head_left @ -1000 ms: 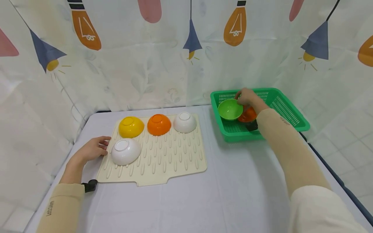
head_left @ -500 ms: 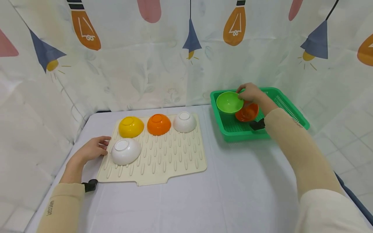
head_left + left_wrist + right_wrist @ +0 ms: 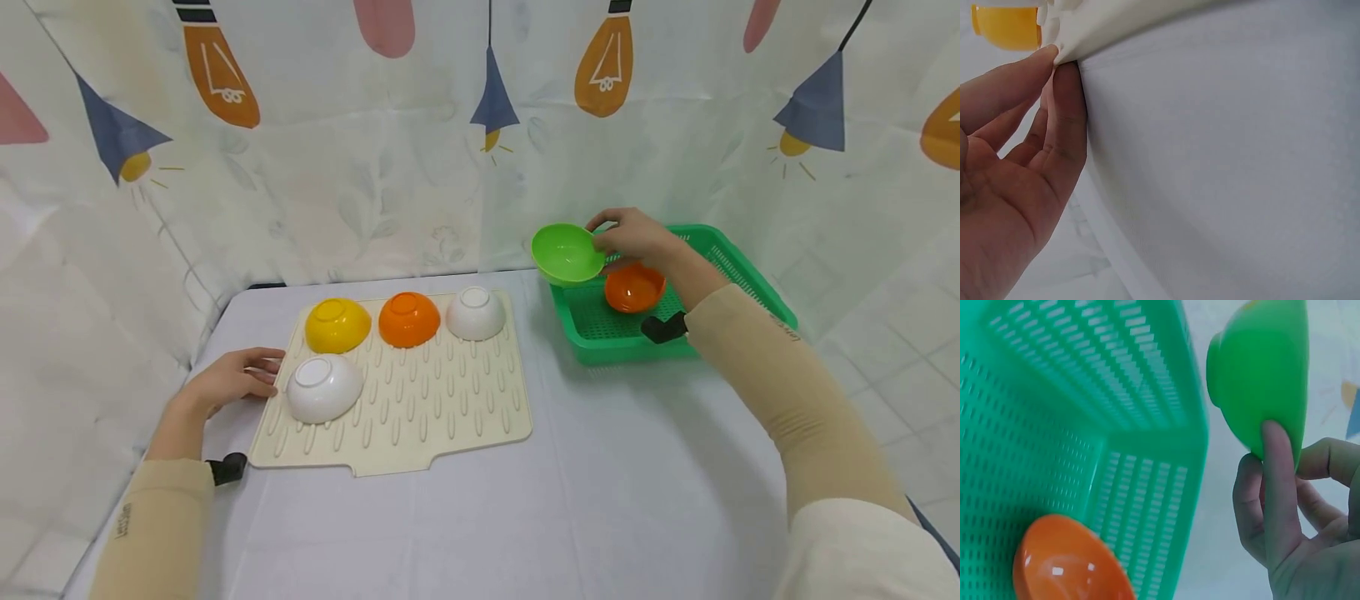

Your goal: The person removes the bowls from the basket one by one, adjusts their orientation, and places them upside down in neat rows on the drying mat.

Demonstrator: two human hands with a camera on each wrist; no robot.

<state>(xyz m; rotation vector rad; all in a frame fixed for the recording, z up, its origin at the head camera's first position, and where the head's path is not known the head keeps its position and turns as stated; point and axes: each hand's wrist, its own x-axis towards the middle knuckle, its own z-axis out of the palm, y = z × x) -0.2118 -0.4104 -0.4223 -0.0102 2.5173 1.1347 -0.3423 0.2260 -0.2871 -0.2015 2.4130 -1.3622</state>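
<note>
My right hand [image 3: 636,237] pinches the rim of a green bowl [image 3: 564,257], held above the left back corner of the green basket. In the right wrist view the green bowl [image 3: 1266,378] is tilted on its side relative to the camera, with a thumb on its outer wall. An orange bowl [image 3: 634,292] sits in the basket [image 3: 738,267]. At the left, my left hand [image 3: 234,379] pinches the left edge of a cream drying mat [image 3: 442,408]. In the left wrist view, thumb and finger grip the mat's edge [image 3: 1104,31].
On the mat, a yellow bowl [image 3: 337,326], an orange bowl [image 3: 408,320] and a white bowl [image 3: 476,315] lie upside down in the back row. Another upside-down white bowl [image 3: 324,390] is in front at the left. A patterned curtain [image 3: 337,167] hangs behind the table.
My right hand has lifted the green bowl from inside the basket and moved it left, over the basket's edge. The left hand has stayed at the mat's edge.
</note>
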